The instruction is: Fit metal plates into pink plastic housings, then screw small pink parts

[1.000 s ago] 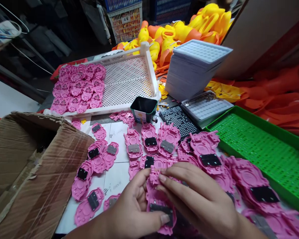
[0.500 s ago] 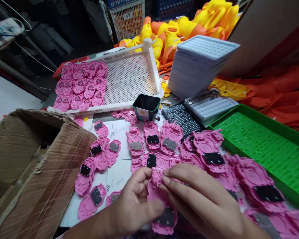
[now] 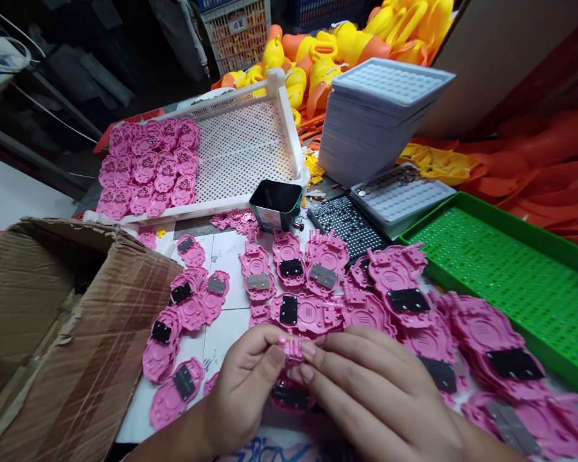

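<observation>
At the bottom centre, a pink plastic shell [image 3: 293,350] with a black plate sits between my two hands. My left hand [image 3: 250,385] pinches its left side, thumb and fingers closed near the upper end. From the right, my right hand [image 3: 376,385] presses its fingertips on the same end, and its fingers hide part of the shell. Just beyond my hands lies a pink shell with a black plate [image 3: 311,312], turned sideways. More pink shells with grey or black plates [image 3: 325,263] lie around, several overlapping at the right.
A cardboard box [image 3: 91,321] stands at left. Behind are a white crate [image 3: 296,138] holding pink pieces [image 3: 144,167], a dark green tub [image 3: 275,208], stacked white trays [image 3: 370,122] and a black perforated tray [image 3: 349,224]. A green tray [image 3: 501,269] is at right, yellow-orange toys [image 3: 318,58] at back.
The held shell has tilted, so less of its face shows, and my left thumb has moved up onto its upper end. The whole view has shifted slightly.
</observation>
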Demonstrator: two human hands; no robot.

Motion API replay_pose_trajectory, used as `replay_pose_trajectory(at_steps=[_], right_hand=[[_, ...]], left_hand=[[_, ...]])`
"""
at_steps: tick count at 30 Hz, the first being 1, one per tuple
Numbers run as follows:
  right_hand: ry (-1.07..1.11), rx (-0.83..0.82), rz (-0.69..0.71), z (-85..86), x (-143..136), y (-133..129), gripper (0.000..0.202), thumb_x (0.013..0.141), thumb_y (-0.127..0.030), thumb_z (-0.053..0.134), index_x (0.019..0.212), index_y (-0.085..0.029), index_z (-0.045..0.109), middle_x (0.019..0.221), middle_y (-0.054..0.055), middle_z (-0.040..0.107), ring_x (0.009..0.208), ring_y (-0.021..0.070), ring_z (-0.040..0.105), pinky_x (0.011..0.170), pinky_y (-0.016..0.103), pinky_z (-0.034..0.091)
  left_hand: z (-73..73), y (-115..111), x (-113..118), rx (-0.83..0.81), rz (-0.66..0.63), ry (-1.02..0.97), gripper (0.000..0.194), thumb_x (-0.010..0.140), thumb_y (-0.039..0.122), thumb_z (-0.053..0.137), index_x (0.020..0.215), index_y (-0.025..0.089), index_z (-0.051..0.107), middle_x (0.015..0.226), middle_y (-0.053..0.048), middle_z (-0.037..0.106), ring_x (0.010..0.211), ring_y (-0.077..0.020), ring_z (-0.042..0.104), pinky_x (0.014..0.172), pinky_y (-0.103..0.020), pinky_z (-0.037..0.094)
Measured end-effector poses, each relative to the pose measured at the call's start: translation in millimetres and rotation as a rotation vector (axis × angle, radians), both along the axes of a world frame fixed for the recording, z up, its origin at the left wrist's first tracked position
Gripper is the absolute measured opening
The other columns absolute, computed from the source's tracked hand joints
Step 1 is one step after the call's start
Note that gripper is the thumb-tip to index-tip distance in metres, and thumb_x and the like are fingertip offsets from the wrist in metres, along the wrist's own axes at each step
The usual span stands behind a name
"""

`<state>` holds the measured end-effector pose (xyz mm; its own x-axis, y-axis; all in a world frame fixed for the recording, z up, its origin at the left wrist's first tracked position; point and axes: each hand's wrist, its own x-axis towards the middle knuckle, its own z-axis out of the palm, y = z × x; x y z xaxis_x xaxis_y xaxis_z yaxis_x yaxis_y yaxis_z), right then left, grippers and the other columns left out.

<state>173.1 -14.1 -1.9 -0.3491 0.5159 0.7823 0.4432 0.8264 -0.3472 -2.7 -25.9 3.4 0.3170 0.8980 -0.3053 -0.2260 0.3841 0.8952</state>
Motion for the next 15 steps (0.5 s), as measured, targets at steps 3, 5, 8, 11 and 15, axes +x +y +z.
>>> replay_pose_trajectory(at_steps=[3,5,8,11,15], right_hand=[[-0.008,-0.017,-0.034,1.5,-0.7,2.6,0.023,0.088,-0.012,0.046,0.086,-0.011,0.069,0.084,0.009,0.075,0.077,0.021,0.066,0.065,0.035,0.052],[-0.023,-0.017,-0.015,4.4,-2.6,4.0,0.023,0.089,-0.012,0.045,0.085,-0.011,0.068,0.082,0.008,0.075,0.077,0.0201,0.067,0.066,0.034,0.053],[0.095,-0.02,0.002,9.1,-6.5,3.8,0.025,0.091,-0.012,0.042,0.084,-0.011,0.066,0.078,0.006,0.075,0.073,0.0168,0.066,0.066,0.03,0.052],[0.18,-0.157,0.062,12.4,-6.4,0.2,0.014,0.091,-0.017,0.05,0.097,-0.013,0.061,0.083,0.004,0.075,0.076,0.0142,0.067,0.071,0.028,0.053],[0.11,-0.296,0.164,16.9,3.6,-2.9,0.016,0.09,-0.02,0.054,0.105,-0.016,0.057,0.095,0.006,0.075,0.09,0.015,0.067,0.079,0.028,0.054]], left_hand=[[-1.1,0.0,1.1,-0.019,0.025,-0.065,0.022,0.088,0.039,0.058,0.094,0.018,0.062,0.09,-0.006,0.067,0.083,-0.0157,0.06,0.077,-0.025,0.047],[-2.5,-2.1,-1.0,0.018,-0.01,-0.062,0.019,0.088,0.035,0.059,0.098,0.019,0.061,0.094,-0.006,0.067,0.085,-0.0149,0.06,0.077,-0.024,0.047],[-4.5,-5.2,-6.2,0.068,-0.011,-0.051,0.012,0.09,0.03,0.057,0.096,0.021,0.061,0.09,-0.003,0.065,0.079,-0.011,0.058,0.073,-0.019,0.045],[-5.8,-5.8,-9.6,0.077,0.01,-0.074,0.012,0.089,0.031,0.058,0.092,0.021,0.061,0.085,-0.002,0.063,0.074,-0.0101,0.056,0.068,-0.019,0.045],[-5.6,-5.7,-11.0,0.12,0.004,-0.094,0.015,0.085,0.033,0.062,0.088,0.019,0.061,0.077,-0.002,0.062,0.064,-0.0093,0.055,0.06,-0.018,0.045]])
